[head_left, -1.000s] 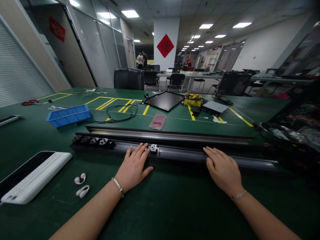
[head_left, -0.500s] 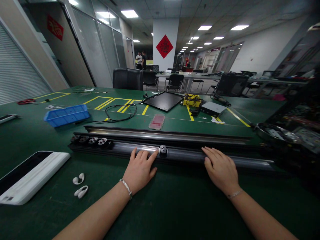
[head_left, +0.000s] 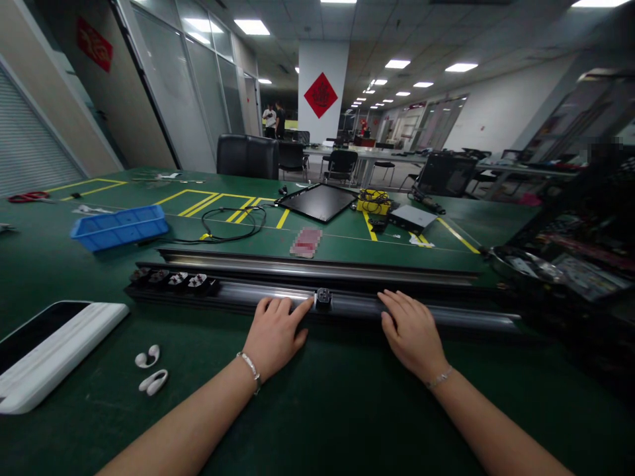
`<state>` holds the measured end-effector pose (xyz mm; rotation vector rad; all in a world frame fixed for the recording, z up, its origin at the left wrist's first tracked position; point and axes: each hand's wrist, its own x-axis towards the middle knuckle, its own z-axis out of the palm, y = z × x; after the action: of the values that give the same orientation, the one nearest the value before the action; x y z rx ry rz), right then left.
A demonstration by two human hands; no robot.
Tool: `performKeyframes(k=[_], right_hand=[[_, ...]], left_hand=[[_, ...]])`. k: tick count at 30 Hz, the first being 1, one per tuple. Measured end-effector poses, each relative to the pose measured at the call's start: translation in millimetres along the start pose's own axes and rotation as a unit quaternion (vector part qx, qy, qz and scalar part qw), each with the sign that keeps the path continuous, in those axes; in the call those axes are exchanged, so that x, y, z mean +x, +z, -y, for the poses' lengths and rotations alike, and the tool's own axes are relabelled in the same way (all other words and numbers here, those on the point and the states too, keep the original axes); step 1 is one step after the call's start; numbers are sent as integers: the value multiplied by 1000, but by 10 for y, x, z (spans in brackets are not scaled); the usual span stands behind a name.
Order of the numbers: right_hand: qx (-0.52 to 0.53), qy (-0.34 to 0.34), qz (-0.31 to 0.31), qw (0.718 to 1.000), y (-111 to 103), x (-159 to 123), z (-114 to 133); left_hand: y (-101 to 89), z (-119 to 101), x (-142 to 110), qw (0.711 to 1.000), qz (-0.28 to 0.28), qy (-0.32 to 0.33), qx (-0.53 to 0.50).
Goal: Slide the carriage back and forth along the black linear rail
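Note:
A long black metal channel (head_left: 362,306) lies across the green table in front of me. Near its middle sits a small dark block with a pale edge (head_left: 324,298), possibly a socket module. My left hand (head_left: 275,334) rests on the channel with its fingers spread, the index fingertip at the block's left edge. To the right of the block, my right hand (head_left: 414,334) lies open, fingertips on the channel. Several similar modules with pale tops (head_left: 197,281) sit in a row at the channel's left end.
Behind it runs a second metal strip (head_left: 317,268). A blue bin (head_left: 119,228), a looped black cable (head_left: 238,228), a black panel (head_left: 322,201) and a grey box (head_left: 411,218) are farther back. White earbuds (head_left: 153,382) and a white device (head_left: 64,350) lie at left; dark equipment (head_left: 570,264) stands at right.
My right hand has slid left along the channel, closer to the small block. My left hand stays beside the block. The camera view has shifted slightly.

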<state>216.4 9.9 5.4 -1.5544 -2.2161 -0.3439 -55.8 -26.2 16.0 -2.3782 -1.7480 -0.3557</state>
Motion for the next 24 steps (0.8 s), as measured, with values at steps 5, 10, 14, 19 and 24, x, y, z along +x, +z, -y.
performKeyframes(k=[5, 10, 14, 19, 24], right_hand=[[73, 10, 5, 997, 38, 283, 576], [105, 39, 19, 994, 82, 525, 1022], [105, 43, 27, 993, 67, 539, 1033], [109, 49, 44, 992, 41, 541, 992], [115, 61, 55, 990, 9, 534, 913]], left_hand=[[1, 0, -2, 1000, -6, -1, 5], [29, 65, -15, 999, -11, 29, -38], [67, 206, -9, 997, -59, 20, -55], [91, 382, 4, 995, -77, -52, -26], [84, 417, 10, 996, -53, -60, -26]])
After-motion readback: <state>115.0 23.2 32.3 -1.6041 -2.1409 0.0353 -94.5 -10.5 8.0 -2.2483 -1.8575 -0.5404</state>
